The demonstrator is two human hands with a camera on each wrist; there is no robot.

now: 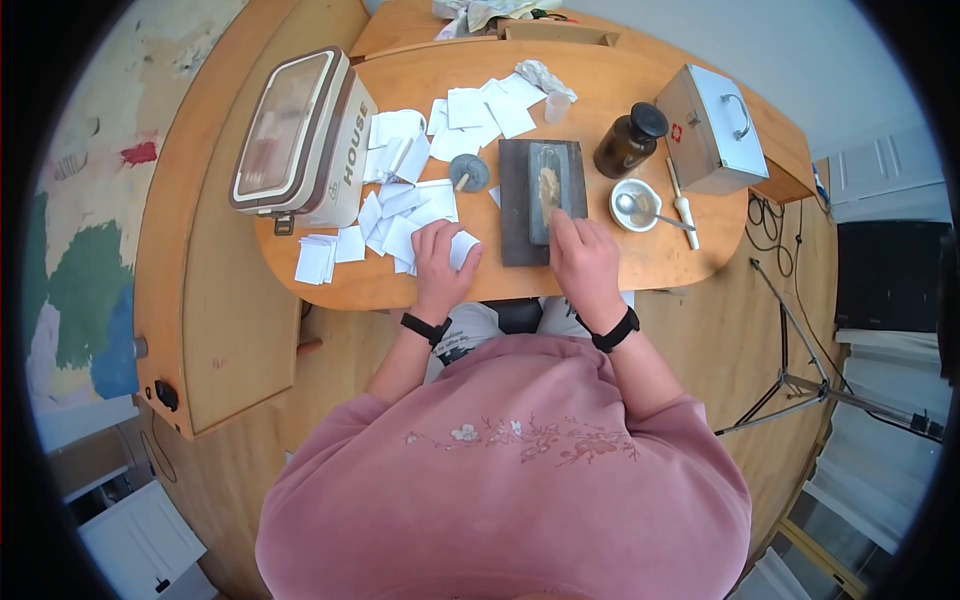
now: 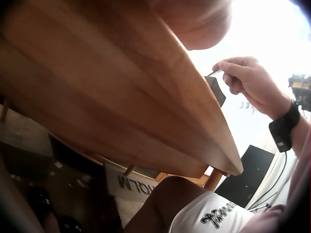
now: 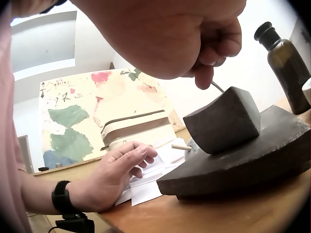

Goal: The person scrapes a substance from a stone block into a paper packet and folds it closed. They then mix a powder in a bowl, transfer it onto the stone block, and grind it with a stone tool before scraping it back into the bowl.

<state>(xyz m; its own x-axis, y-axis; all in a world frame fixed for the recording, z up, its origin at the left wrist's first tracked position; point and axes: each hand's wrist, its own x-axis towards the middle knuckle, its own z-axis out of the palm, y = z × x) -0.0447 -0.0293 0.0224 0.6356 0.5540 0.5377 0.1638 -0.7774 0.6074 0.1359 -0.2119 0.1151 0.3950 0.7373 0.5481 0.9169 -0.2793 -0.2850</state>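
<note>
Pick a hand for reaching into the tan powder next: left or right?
Right, I'd say: the right hand pinches a thin tool at the grey trough holding the powder. The left hand is at the white papers, with no tool visible.

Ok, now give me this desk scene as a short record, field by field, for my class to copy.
Left hand: over the white papers, fingers loosely bent
Right hand: pinching a thin rod, close to the stone block
Stone block base: dark slab
Bowl: white, spoon in it
Bottle: brown, upright, beyond the bowl
Left end of table: box marked HOUSE
Right end: silver case
</note>
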